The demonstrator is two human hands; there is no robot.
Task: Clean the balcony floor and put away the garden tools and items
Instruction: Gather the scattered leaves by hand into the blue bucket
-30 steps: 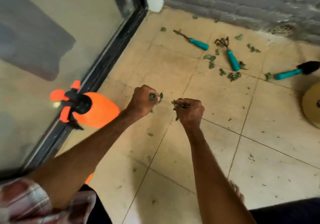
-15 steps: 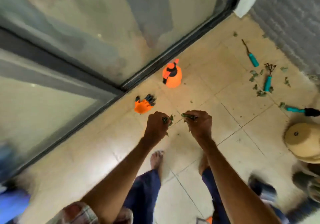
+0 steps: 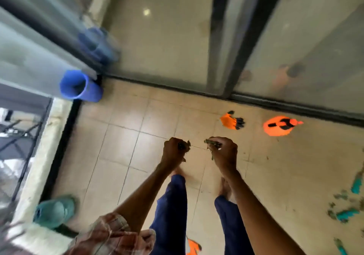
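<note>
Balcony floor [image 3: 122, 142]: beige tiles with dark grout lines, seen from above; the person stands barefoot on it in dark blue trousers
Left hand [image 3: 173, 150]: fingers curled into a fist round a clump of green leaf bits [image 3: 186, 145] that poke out beside the thumb
Right hand [image 3: 222, 152]: likewise curled, gripping a leafy stem [image 3: 211, 142]; held level with the left one, the two apart
Loose leaves [image 3: 339, 196]: scattered on the tiles at the far right, blurred
Garden tools [image 3: 356, 185]: teal handles lying among those leaves at the right edge; heads too blurred to tell
Orange glove [image 3: 231, 121]: flat on the tiles ahead of the hands, dark fingertips pointing right
Spray bottle [image 3: 279, 125]: orange, just right of the glove, near the door track
Orange object [image 3: 192, 247]: cut off at the bottom edge between the legs; cannot tell what it is
Blue bin [image 3: 78, 86]: in the far left corner, beside the glass door [image 3: 157, 38]
Green container [image 3: 54, 211]: by the low ledge, lower left, blurred
</note>
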